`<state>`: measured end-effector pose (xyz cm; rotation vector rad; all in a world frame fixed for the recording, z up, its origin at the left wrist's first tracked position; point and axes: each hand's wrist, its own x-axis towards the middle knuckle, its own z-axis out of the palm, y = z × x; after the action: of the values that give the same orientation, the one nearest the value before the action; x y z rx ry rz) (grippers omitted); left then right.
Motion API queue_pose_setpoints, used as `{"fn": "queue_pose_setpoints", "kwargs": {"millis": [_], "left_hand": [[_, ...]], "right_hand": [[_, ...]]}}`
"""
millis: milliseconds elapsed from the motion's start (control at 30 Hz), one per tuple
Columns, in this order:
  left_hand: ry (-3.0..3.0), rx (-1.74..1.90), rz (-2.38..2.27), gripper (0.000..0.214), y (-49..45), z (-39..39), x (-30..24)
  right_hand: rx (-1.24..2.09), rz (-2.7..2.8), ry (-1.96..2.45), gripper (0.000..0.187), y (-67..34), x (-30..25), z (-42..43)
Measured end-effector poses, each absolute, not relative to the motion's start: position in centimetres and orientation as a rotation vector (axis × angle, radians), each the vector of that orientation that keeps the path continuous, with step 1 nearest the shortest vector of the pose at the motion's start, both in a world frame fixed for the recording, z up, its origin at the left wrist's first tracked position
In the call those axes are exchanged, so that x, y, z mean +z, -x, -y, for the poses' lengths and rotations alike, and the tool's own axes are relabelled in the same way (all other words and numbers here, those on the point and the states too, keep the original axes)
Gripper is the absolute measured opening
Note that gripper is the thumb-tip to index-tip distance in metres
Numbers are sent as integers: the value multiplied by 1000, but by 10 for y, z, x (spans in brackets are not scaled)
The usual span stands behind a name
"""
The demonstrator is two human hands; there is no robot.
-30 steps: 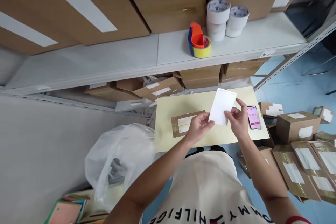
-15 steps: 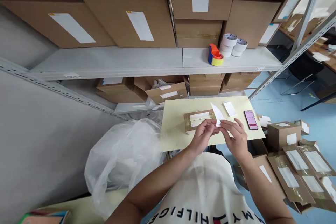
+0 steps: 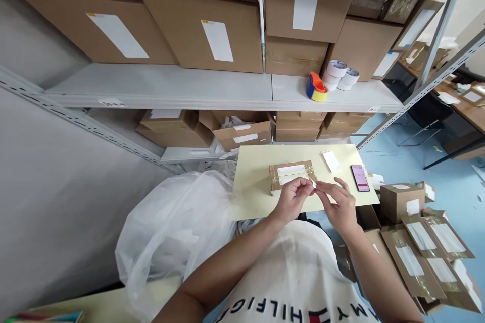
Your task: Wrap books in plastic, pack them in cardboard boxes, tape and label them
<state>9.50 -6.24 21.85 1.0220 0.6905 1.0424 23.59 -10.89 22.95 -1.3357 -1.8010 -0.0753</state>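
Note:
My left hand and my right hand meet over the near edge of a small pale yellow table. Both pinch a small piece of white paper between thumb and fingertips; most of it is hidden by the fingers. Just beyond the hands lies a flat brown cardboard parcel with a white label, taped over. A white label sheet lies on the table to its right, and a phone with a pink screen lies near the table's right edge.
A large clear plastic bag bulges at the left of the table. Taped parcels are piled on the blue floor at the right. The grey shelf behind holds big cartons, tape rolls and a tape dispenser.
The big white sheet held up a second ago has gone; a white sheet now lies on the table and only a small piece stays pinched in both hands. The view tilted up.

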Motion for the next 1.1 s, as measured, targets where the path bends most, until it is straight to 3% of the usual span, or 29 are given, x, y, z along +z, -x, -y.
{"fn": "queue_pose_setpoints", "kwargs": {"millis": [500, 867, 1100], "left_hand": [[-1493, 968, -682, 40, -89, 54, 219], [-1538, 974, -819, 31, -114, 41, 215], [-1088, 959, -891, 35, -145, 45, 216]], "right_hand": [[585, 1518, 1426, 16, -237, 243, 110], [592, 1549, 1524, 21, -257, 226, 90], [457, 1685, 1371, 16, -288, 220, 68]]}}
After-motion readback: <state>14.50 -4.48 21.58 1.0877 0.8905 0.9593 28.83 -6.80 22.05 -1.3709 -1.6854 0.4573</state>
